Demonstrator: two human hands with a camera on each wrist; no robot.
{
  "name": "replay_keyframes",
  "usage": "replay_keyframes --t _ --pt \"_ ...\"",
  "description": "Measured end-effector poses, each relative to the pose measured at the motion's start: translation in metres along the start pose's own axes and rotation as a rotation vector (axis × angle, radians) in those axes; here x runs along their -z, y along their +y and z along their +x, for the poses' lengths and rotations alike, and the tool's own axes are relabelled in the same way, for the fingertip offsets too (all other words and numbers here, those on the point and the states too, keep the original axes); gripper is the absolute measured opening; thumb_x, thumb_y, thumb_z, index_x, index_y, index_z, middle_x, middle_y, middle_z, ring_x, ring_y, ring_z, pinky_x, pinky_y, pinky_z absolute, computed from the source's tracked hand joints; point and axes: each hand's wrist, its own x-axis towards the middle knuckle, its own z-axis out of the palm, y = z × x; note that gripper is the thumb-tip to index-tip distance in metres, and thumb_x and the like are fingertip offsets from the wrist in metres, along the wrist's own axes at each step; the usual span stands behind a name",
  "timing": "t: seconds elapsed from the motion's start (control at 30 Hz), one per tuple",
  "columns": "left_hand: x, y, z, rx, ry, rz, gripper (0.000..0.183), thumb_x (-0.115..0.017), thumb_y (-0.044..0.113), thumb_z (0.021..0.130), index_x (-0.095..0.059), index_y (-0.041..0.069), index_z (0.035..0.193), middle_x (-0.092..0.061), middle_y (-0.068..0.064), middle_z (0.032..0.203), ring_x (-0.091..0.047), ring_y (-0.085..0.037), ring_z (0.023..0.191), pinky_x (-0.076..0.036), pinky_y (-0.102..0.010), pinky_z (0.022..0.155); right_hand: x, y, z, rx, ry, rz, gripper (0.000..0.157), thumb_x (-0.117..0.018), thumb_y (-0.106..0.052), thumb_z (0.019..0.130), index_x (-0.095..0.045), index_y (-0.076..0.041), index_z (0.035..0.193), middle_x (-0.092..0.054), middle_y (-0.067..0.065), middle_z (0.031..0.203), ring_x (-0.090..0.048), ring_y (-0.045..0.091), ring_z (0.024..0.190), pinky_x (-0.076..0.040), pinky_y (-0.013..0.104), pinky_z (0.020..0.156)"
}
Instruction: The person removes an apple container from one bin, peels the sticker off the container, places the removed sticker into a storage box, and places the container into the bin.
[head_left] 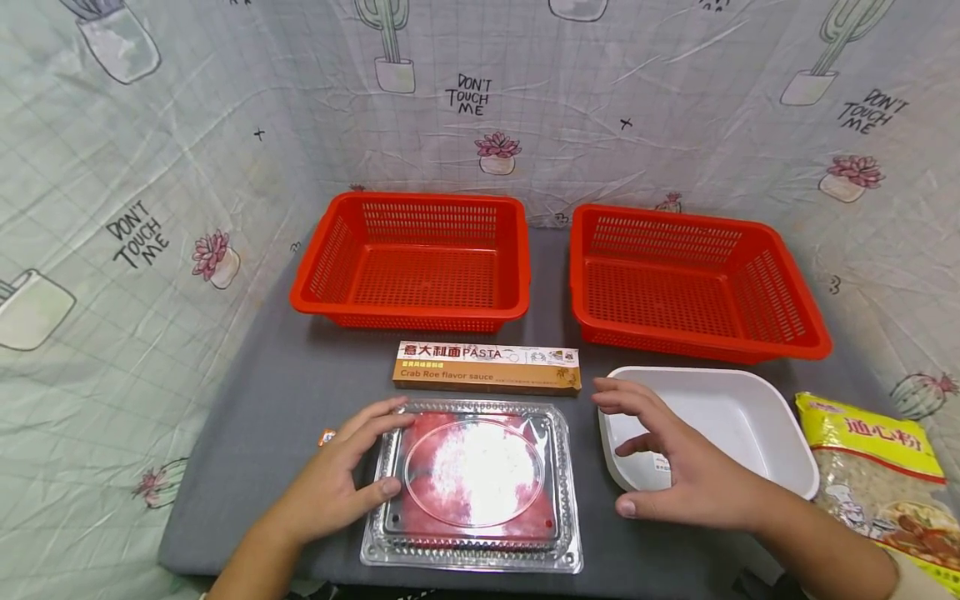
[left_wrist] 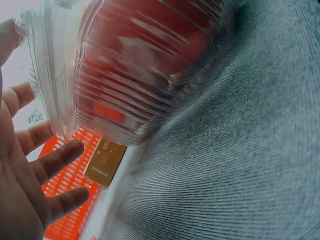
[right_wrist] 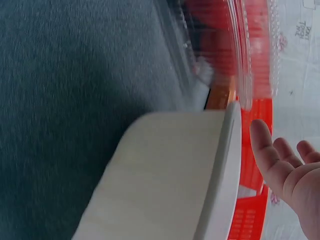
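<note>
A clear plastic lidded container with red contents lies flat at the front middle of the table. My left hand rests along its left edge, fingertips on the rim and thumb on the lid's side. In the left wrist view the fingers are spread beside the ribbed wall. My right hand, thumb and fingers apart and holding nothing, is over the left side of a white plastic tub. That tub's tall side fills the lower part of the right wrist view.
Behind the container lies a long pasta box. Two red plastic baskets stand side by side at the back. A yellow-topped bag of dry pasta lies at the right edge. Part of a small orange item shows beside my left hand.
</note>
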Motion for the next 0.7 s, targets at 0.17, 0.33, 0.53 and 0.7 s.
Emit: replay_keyframes --t 0.17,0.33,0.53,0.7 --pt "0.000 -0.001 0.000 0.001 0.003 -0.006 0.076 -0.084 0.028 0.084 -0.055 0.026 0.154 -0.046 -0.001 0.164 -0.046 -0.027 0.148 -0.042 -0.057 0.113 -0.010 0.000 0.001 0.017 -0.001 0.053 0.099 -0.094 -0.017 0.079 -0.039 -0.020 0.161 -0.028 0.004 0.170 -0.046 0.015 0.143 -0.062 0.042 0.090" --pt "0.000 -0.002 0.000 0.001 0.003 -0.009 0.076 -0.084 0.028 0.084 -0.055 0.027 0.154 -0.045 0.000 0.164 -0.046 -0.026 0.148 -0.042 -0.058 0.113 -0.022 0.000 0.003 0.007 0.018 0.089 0.096 -0.092 -0.017 0.081 -0.038 -0.021 0.161 -0.025 0.003 0.172 -0.047 0.017 0.141 -0.062 0.043 0.091" --pt "-0.001 -0.003 0.000 0.003 0.002 -0.029 0.075 -0.084 0.026 0.085 -0.055 0.026 0.154 -0.046 -0.001 0.163 -0.045 -0.026 0.148 -0.038 -0.047 0.118 -0.034 -0.001 0.005 -0.040 0.040 0.135 0.100 -0.091 -0.017 0.082 -0.034 -0.022 0.164 -0.024 0.002 0.174 -0.044 0.020 0.145 -0.060 0.041 0.095" --pt "-0.001 -0.003 0.000 0.001 0.005 -0.036 0.075 -0.084 0.026 0.084 -0.056 0.026 0.153 -0.046 -0.001 0.163 -0.046 -0.027 0.148 -0.038 -0.045 0.119 -0.043 -0.003 0.006 -0.096 0.022 0.157 0.101 -0.093 -0.023 0.081 -0.035 -0.021 0.164 -0.018 0.001 0.175 -0.037 0.027 0.150 -0.059 0.041 0.097"
